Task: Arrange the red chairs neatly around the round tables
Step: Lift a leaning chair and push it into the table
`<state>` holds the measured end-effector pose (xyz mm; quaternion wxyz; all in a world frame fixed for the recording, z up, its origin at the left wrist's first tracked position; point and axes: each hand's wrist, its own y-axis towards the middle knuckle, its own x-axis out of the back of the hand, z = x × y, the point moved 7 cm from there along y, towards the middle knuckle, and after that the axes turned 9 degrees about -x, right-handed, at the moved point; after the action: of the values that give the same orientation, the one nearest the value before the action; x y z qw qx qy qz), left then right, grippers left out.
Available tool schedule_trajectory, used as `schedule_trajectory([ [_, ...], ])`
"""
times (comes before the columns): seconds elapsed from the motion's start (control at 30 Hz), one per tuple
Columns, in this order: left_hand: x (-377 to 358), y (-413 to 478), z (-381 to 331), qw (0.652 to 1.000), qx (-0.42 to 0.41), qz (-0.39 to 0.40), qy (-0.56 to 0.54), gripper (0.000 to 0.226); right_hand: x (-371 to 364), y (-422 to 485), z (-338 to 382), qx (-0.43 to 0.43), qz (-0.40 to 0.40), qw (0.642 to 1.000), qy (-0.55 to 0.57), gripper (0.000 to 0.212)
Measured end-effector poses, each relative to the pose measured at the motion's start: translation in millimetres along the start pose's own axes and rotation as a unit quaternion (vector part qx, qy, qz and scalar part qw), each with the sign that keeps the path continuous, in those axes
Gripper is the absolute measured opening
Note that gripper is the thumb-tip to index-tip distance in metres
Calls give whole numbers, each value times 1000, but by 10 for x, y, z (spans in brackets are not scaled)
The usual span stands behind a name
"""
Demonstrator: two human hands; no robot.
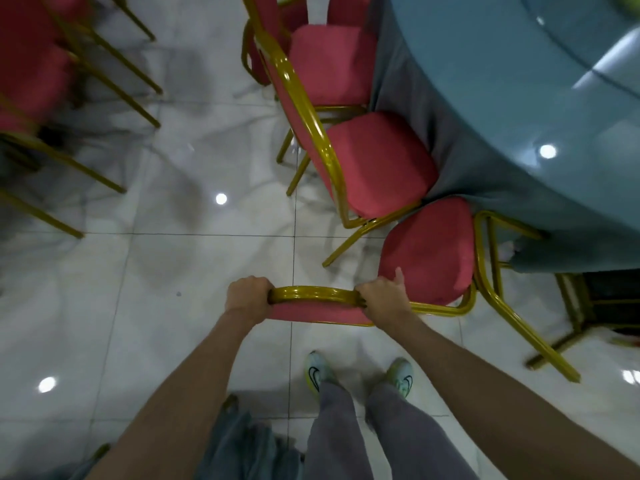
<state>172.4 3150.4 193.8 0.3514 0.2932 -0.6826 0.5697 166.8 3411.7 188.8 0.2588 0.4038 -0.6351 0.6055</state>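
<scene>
A red chair with a gold frame stands in front of me, its seat touching the blue cloth of the round table. My left hand grips the left end of its gold top rail. My right hand grips the right end of the same rail, one finger raised. A second red chair sits beside it with its seat against the tablecloth, and a third red chair is farther along the table.
More red chairs with gold legs stand at the left across a strip of glossy white tiled floor. My feet are just behind the held chair. Dark table legs show at the right.
</scene>
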Motion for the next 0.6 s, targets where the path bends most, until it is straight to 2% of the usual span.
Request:
schedule_trajectory([
  [0.1,248,-114,-180,999,-13,-3,39,11,219,-173,12,-33,-6,998,50,31],
  [0.3,600,-287,-514,994,-53,-19,98,14,811,-468,324,76,-10,968,240,41],
  [0.43,746,-403,-727,987,-68,-37,138,13,1008,-674,282,125,5,962,245,27],
  [0.6,906,-570,-1023,985,-73,-63,144,14,973,-991,-66,123,-36,959,255,28],
])
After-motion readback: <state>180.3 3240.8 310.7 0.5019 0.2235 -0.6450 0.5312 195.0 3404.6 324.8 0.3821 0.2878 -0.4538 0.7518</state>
